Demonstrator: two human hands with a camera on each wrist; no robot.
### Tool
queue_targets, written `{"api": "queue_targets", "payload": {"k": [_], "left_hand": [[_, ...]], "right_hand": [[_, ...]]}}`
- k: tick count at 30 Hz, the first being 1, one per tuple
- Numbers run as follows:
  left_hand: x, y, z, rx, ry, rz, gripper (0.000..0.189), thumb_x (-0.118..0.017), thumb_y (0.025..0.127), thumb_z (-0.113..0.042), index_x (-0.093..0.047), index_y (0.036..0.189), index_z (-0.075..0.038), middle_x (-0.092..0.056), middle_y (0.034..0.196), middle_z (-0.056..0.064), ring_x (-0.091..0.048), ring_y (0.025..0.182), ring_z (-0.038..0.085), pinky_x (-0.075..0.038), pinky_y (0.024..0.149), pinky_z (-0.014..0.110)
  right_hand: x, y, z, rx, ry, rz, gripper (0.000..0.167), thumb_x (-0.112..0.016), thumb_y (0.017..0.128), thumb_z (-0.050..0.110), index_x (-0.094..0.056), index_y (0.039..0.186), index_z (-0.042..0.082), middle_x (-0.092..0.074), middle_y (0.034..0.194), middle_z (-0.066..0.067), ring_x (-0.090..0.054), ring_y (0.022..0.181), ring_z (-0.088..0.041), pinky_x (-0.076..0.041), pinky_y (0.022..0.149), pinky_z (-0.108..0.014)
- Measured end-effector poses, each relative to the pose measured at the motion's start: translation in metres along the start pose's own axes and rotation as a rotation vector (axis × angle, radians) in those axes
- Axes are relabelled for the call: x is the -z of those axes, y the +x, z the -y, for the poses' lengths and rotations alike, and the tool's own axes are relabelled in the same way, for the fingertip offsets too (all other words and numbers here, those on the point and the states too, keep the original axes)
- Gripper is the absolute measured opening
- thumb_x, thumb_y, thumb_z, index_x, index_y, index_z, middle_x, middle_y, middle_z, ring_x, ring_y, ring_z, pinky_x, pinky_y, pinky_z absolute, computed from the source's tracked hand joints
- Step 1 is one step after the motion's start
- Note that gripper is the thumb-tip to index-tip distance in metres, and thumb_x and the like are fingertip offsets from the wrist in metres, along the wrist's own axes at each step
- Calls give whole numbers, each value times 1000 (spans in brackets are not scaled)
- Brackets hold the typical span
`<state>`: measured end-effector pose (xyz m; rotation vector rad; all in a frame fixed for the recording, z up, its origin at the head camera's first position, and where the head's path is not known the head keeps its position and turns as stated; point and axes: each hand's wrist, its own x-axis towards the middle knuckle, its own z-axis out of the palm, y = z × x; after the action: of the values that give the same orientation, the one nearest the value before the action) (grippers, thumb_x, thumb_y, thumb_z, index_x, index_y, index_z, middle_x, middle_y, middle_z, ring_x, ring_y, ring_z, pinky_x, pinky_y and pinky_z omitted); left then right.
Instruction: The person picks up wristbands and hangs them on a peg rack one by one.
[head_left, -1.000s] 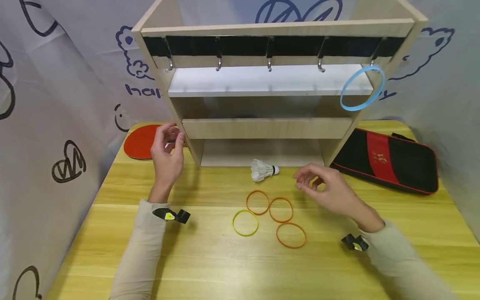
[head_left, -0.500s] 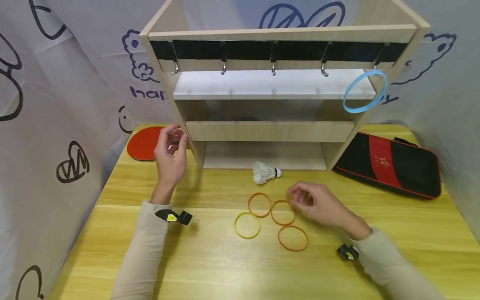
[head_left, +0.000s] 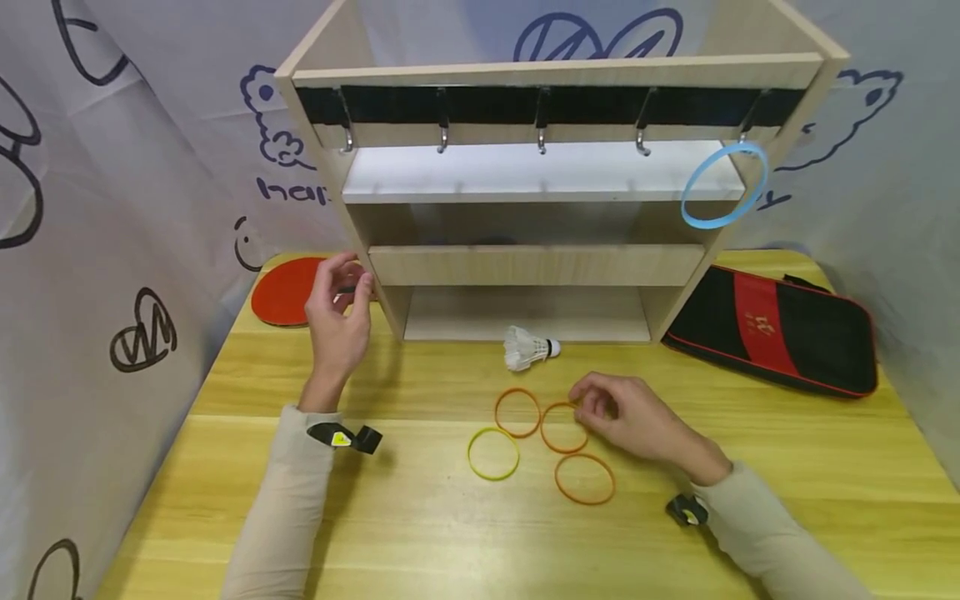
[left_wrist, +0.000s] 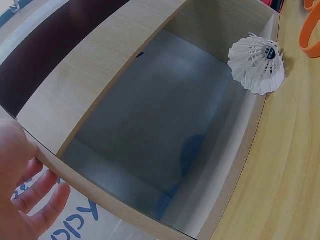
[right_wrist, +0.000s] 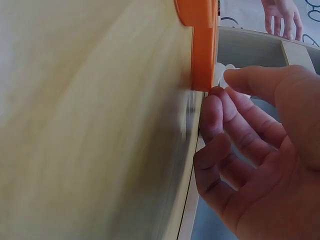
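Just right of the middle of the frame, the right hand point(head_left: 628, 414) has its fingertips at the edge of an orange ring point(head_left: 560, 451) on the table point(head_left: 420, 517); I cannot tell if they pinch it; the hand hides a bit of that ring; at the left, the left hand point(head_left: 339, 323) is by the side of the shelf point(head_left: 536, 267), thumb and fingers apart, covering part of a red bat point(head_left: 282, 293); the frame cuts off the shelf's top
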<state>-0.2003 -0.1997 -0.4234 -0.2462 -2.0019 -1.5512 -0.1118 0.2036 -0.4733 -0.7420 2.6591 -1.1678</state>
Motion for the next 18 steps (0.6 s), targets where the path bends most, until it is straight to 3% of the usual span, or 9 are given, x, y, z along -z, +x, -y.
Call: {"api": "queue_targets", "payload": {"k": [10, 18], "left_hand": [[0, -2, 0, -1, -10, 0, 34, -66, 105, 3, -60, 138, 10, -67, 120, 26, -65, 101, 7, -59, 88, 11], [-1, -1, 2, -17, -23, -7, 34, -66, 105, 3, -60, 137, 11, -67, 119, 26, -65, 101, 7, -60, 87, 12]], "right_hand": [[-2, -1, 0, -33, -42, -9, 19, -81, 96, 5, -71, 112, 7, -68, 82, 8, -58, 71, 1, -52, 64, -20], [-2, 0, 4, -78, -79, 5, 4, -79, 100, 14, -76, 102, 12, -62, 77, 10, -51, 68, 1, -46, 62, -20]]}}
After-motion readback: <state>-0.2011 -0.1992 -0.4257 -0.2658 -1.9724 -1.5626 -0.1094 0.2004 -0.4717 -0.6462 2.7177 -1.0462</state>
